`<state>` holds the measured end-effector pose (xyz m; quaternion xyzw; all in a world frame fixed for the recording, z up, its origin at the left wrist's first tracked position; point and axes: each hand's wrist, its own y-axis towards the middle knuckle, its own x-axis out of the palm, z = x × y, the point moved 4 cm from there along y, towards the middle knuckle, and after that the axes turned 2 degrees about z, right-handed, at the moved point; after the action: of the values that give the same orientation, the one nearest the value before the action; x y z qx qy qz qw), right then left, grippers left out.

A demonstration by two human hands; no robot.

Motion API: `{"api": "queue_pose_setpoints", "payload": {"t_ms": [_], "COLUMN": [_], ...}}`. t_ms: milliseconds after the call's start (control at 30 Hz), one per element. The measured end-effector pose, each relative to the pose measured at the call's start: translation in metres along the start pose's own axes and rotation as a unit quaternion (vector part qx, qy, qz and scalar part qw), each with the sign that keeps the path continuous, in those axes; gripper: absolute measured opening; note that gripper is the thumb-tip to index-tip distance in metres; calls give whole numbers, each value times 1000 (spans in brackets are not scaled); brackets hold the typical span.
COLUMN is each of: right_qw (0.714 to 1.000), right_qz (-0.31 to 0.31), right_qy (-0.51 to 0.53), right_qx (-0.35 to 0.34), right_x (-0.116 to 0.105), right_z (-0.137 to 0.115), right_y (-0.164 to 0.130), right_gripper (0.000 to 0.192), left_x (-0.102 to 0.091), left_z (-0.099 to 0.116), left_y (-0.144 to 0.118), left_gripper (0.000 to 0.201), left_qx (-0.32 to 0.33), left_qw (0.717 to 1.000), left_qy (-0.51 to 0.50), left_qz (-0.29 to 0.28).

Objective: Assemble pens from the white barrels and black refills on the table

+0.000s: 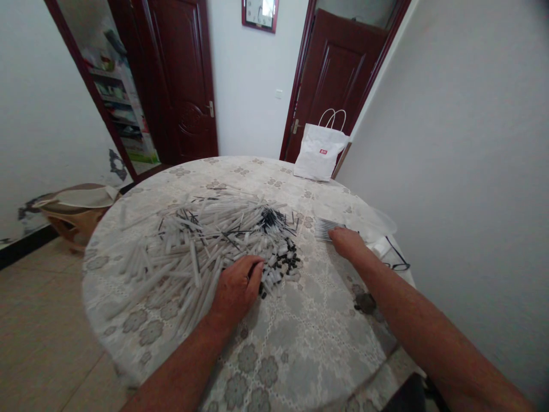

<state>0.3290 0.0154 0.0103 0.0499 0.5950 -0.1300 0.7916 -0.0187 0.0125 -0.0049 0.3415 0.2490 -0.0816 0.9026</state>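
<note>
- With fingers (255, 263) of the left hand (234, 289) bent over the near edge of the tubes (195, 266), close to the black bits (292, 260); undersides hidden, so cannot tell whether apart or clamped on something.
- With the right hand (347, 243) lowered to the row (323, 229) of thin sticks, touching the right part with fingers; cannot tell whether pinched on one or merely resting.
- Find the row flat on the bench (300, 337), right of the tubes and apart from them, in near-parallel lines.
- Best, probably, to touch lightly there: drag sideways and risk skewing the lines.
- Likely better to take hold near an end and set down level.
- Avoid sweeping the left hand through the tubes; loose, so apt to roll.
- Mind the glasses (401, 265), near the right hand, when drawing back.
</note>
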Motion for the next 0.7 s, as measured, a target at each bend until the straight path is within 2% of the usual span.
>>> {"api": "queue_pose_setpoints", "payload": {"t_ms": [100,267,433,567,700], "right_qw": [1000,995,968,940,915], "right_qz": [17,49,146,196,241], "right_qy": [15,62,177,227,253], "right_qx": [-15,-69,-104,-162,-201], "right_x": [-11,-24,-24,-17,-13], "right_z": [-20,-75,-123,-138,-140], "right_y": [-13,-40,-60,-70,-77], "right_gripper": [30,24,20,22,22], "left_x": [-3,-2,-7,-28,-64], "left_z": [1,2,15,31,26], "left_y": [0,0,-5,-25,-60], "left_gripper": [20,19,19,18,14], "left_qx": [-7,15,36,42,-10], "left_qw": [1000,1000,999,996,983], "left_qy": [5,7,31,79,182], "left_qz": [13,13,11,-2,27]}}
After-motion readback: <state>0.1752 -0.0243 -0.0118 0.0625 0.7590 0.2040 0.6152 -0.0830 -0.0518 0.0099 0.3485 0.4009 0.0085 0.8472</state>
